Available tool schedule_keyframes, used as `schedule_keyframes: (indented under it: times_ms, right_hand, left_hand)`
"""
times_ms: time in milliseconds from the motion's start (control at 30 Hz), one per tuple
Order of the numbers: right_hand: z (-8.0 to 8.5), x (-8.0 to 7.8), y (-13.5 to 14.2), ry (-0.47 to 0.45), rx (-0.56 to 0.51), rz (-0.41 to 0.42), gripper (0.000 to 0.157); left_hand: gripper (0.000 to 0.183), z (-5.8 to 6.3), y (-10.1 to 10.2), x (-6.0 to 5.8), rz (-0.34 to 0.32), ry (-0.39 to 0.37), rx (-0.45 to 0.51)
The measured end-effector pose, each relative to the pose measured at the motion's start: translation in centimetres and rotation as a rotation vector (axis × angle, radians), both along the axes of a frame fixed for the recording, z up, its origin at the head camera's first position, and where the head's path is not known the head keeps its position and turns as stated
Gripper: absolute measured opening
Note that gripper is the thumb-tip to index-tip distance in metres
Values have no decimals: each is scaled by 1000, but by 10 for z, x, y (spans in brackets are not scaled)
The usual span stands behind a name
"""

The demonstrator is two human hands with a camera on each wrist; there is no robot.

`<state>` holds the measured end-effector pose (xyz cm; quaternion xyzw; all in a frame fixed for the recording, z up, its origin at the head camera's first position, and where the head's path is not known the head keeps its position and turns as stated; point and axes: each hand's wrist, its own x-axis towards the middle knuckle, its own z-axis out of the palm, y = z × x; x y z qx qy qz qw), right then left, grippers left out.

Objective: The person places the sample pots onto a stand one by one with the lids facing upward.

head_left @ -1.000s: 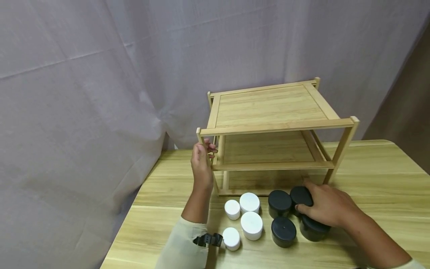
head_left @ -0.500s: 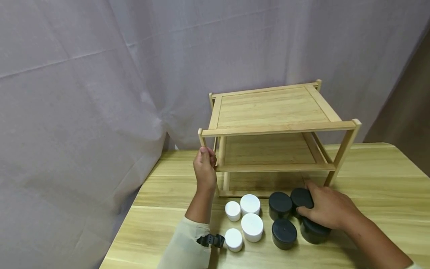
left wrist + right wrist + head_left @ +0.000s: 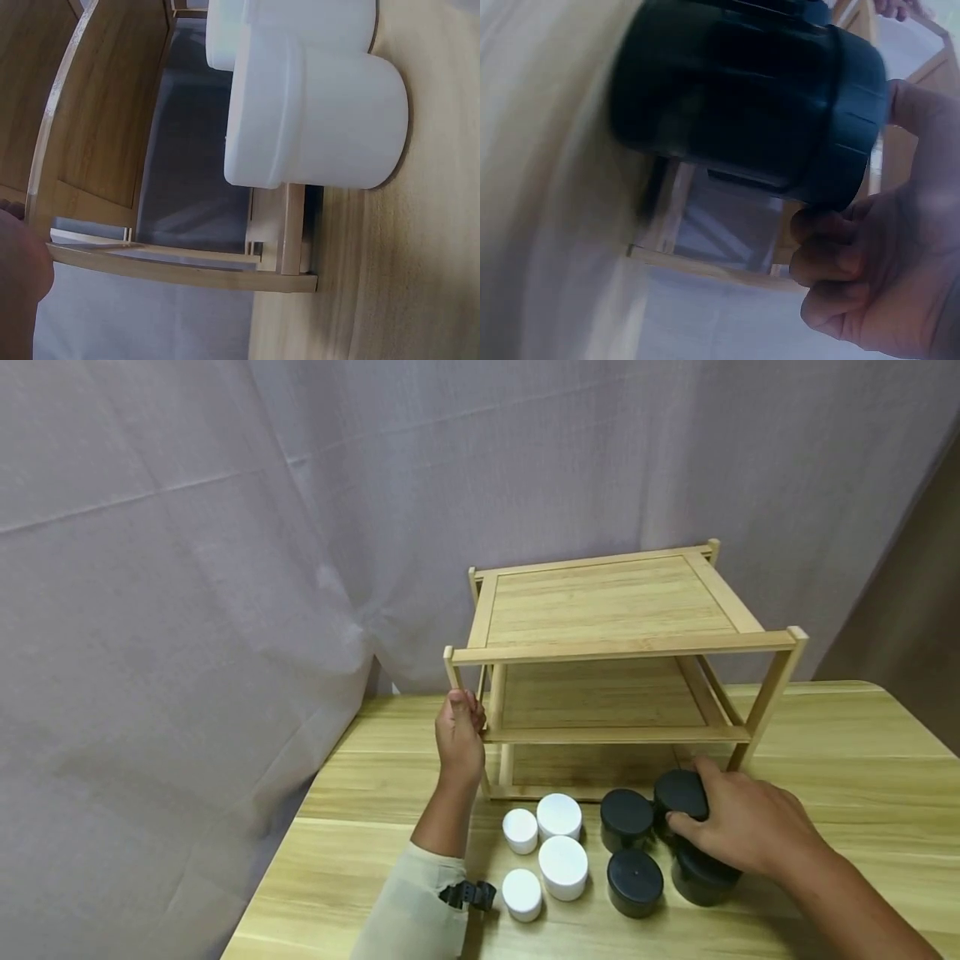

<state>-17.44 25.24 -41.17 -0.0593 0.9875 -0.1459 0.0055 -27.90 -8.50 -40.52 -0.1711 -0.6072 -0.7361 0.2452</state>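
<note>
My left hand (image 3: 459, 735) grips the front left post of a two-tier wooden rack (image 3: 615, 597); only part of this hand shows at the left wrist view's edge. With thumb and fingers, my right hand (image 3: 750, 818) holds a black lidded jar (image 3: 681, 793) by its sides at the rack's front right. Another black jar (image 3: 701, 875) sits below that hand, partly covered by it. Two more black jars stand just left, one behind (image 3: 625, 817) and one in front (image 3: 633, 881). In the right wrist view, a black jar (image 3: 742, 97) looms large before my curled fingers (image 3: 829, 262).
Several white lidded jars (image 3: 562, 864) stand left of the black ones, near my left forearm. All are on a wood-grain table (image 3: 360, 827), close to the rack's lower front rail (image 3: 547, 792). A grey curtain (image 3: 375, 510) hangs behind the rack.
My left hand's fingers have closed round the rack's post. My right hand has moved slightly right and back, and the black jar in it has shifted the same way.
</note>
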Motion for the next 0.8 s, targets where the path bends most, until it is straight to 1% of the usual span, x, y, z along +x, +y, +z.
schedule_keyframes:
  times_ms: [67, 200, 267, 367, 500, 633, 800]
  right_hand:
    - [5, 2, 0, 13, 5, -13, 94]
    - [13, 9, -1, 49, 11, -28, 89]
    - [18, 11, -1, 54, 17, -34, 89]
    - [22, 15, -1, 57, 25, -37, 90]
    - [24, 18, -4, 97, 28, -37, 91]
    - [27, 20, -9, 127, 28, -38, 90]
    - [37, 24, -12, 139, 39, -50, 95]
  left_hand:
    - [87, -1, 0, 0, 2, 3, -6]
    - [93, -2, 0, -1, 5, 13, -12]
    - [95, -2, 0, -2, 5, 24, -11]
    - [93, -5, 1, -3, 10, 44, -12]
    - [89, -8, 1, -5, 24, 60, -17]
    - [89, -8, 2, -5, 37, 73, -16]
    - [91, -6, 3, -7, 49, 71, -18]
